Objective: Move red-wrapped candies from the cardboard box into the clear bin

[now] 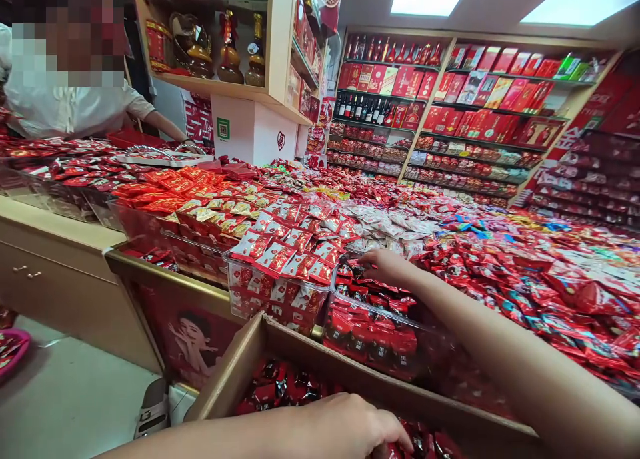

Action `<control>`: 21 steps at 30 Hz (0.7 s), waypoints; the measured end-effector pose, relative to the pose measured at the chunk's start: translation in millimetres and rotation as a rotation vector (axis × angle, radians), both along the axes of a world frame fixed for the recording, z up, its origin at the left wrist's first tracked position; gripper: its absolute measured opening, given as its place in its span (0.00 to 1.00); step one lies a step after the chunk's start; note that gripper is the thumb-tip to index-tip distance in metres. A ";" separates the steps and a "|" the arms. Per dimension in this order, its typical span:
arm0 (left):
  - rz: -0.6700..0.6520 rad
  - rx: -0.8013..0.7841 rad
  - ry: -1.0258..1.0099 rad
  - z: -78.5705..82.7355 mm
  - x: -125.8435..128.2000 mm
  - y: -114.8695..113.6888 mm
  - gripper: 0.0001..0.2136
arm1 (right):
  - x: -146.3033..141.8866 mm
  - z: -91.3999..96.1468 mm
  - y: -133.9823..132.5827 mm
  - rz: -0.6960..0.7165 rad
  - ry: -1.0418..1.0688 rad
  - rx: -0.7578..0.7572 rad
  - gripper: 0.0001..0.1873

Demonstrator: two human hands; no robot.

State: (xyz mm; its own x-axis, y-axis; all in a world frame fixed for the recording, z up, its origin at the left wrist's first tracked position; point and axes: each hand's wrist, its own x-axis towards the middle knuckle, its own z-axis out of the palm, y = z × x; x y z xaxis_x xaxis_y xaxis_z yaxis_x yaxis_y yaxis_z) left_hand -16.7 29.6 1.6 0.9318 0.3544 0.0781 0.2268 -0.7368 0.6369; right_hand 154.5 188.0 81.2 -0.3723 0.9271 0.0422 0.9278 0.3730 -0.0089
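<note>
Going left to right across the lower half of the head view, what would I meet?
Pink basket → sandal → clear bin of red-and-white packets → right hand.

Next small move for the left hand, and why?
Probably close the left hand on a few glossy red wrapped packets and lift them toward the clear plastic bin at the right hand: the left fingers are down among them in the brown cardboard box, and the bin holds similar red packets, lying lower than the neighbouring heap of white-and-red packets.
</note>
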 end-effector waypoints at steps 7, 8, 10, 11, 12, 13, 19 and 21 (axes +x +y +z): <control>0.004 0.069 0.027 -10.2 -0.8 2.3 0.15 | -3.9 -6.2 5.9 -0.008 -0.091 -0.032 0.17; 0.006 0.079 0.038 -9.8 -0.7 2.5 0.15 | -3.7 -6.7 6.8 -0.016 -0.090 -0.037 0.16; 0.011 0.102 0.069 -6.9 -0.7 2.5 0.14 | -4.1 -3.9 6.8 -0.026 -0.078 -0.040 0.13; 0.007 0.119 0.085 -4.8 -1.1 2.3 0.14 | -4.6 -0.1 4.6 -0.028 -0.064 -0.035 0.13; 0.001 0.135 0.101 -2.8 -1.8 1.9 0.14 | -5.6 5.5 0.2 -0.028 -0.042 -0.021 0.13; -0.005 0.153 0.120 -1.4 -2.8 1.4 0.13 | -6.9 12.6 -7.3 -0.027 -0.016 0.001 0.13; 0.001 0.318 0.448 -35.2 -10.3 -3.6 0.07 | -19.6 28.9 -118.1 0.106 0.461 -0.055 0.10; 0.041 0.305 0.556 -63.8 -11.5 -6.7 0.06 | -21.7 -3.4 -160.2 0.163 0.539 -0.330 0.08</control>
